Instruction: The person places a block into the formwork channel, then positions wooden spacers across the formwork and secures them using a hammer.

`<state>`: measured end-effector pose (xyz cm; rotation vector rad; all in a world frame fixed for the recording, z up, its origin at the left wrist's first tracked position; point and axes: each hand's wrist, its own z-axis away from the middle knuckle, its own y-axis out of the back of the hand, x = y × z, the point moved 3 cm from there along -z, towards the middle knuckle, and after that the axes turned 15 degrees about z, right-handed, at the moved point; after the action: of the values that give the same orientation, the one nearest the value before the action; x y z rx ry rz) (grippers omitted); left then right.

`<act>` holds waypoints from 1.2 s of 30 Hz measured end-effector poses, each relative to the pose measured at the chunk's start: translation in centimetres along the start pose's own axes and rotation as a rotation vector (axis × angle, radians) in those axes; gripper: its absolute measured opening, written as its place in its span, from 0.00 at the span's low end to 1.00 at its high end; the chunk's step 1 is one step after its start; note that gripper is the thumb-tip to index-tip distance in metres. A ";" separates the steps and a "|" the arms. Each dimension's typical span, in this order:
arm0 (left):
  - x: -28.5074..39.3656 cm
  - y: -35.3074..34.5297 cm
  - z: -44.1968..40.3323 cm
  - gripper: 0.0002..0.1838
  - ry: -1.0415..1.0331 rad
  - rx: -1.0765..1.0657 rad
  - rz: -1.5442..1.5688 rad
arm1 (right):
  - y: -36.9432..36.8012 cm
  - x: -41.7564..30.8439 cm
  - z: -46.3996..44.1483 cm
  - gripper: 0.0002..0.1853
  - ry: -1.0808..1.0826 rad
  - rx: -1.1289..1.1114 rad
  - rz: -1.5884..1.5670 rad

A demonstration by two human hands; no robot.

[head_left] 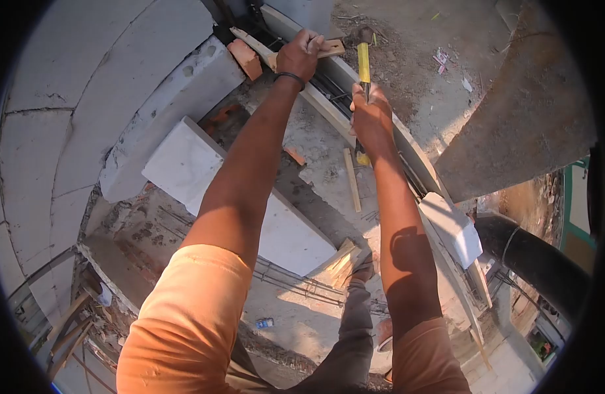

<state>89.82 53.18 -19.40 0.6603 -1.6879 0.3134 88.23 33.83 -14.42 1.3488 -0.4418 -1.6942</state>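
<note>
My left hand (298, 56) is closed on a short wooden strip (333, 48) lying across the top of the formwork boards (345, 79). In my right hand (373, 111) is a hammer (363, 60), held by its yellow and black handle. The hammer's dark head is up beside the far end of the strip; whether they touch I cannot tell. Dark steel bars (332, 88) run in the gap between the two long boards. Another pale piece of wood (251, 43) lies beside my left wrist.
A white block (283, 230) lies below my forearms, a broken brick (245, 59) near the wall. A loose wood strip (352, 180) and a wood pile (338, 262) are on the rough floor. At right are a white slab piece (452, 226) and a thick black pipe (539, 253).
</note>
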 end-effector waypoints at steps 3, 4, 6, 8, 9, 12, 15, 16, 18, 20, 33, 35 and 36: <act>-0.5 0.1 0.2 0.13 0.026 0.005 -0.051 | -0.6 -0.8 -2.7 0.21 0.020 -0.067 0.193; -0.7 0.0 0.0 0.13 0.048 0.010 -0.092 | -0.9 -1.0 -3.1 0.20 0.024 -0.105 0.251; -0.5 0.0 -0.2 0.13 0.073 0.015 -0.023 | -1.1 -1.2 -3.0 0.20 0.005 -0.125 0.232; 0.3 0.4 -0.4 0.12 0.078 0.027 0.196 | -0.9 -1.4 -2.9 0.20 0.005 -0.135 0.227; 0.2 0.6 -0.6 0.12 -0.021 0.037 0.151 | -0.9 -1.2 -2.9 0.20 0.015 -0.136 0.235; -0.8 0.8 -1.9 0.12 -0.155 0.058 0.100 | -0.6 -1.2 -3.2 0.20 0.035 -0.144 0.196; -1.0 0.1 -2.1 0.11 -0.063 0.008 0.194 | -0.9 -0.9 -3.1 0.20 0.032 -0.160 0.176; -1.1 -0.2 -2.0 0.11 -0.057 0.001 0.195 | -0.9 -0.9 -3.2 0.20 0.033 -0.160 0.175; -1.4 -0.7 -1.9 0.10 -0.043 -0.016 0.195 | -0.9 -0.9 -3.3 0.20 0.043 -0.144 0.149; -1.9 -1.1 -1.8 0.10 -0.061 0.004 0.079 | -0.7 -0.7 -3.1 0.21 0.008 -0.169 0.105; -1.8 -0.8 -0.9 0.11 -0.132 -0.008 -0.035 | -1.4 0.7 -4.0 0.22 -0.002 -0.151 0.090; -1.7 -0.8 -0.9 0.11 -0.175 -0.022 -0.041 | -1.4 0.6 -4.0 0.22 -0.014 -0.159 0.092; -1.7 -0.8 -0.8 0.11 -0.196 -0.028 -0.044 | -1.3 0.5 -3.9 0.21 -0.023 -0.166 0.092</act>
<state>91.09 53.42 -20.96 0.7249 -1.8583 0.1984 91.21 35.05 -17.03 1.1730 -0.3619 -1.6348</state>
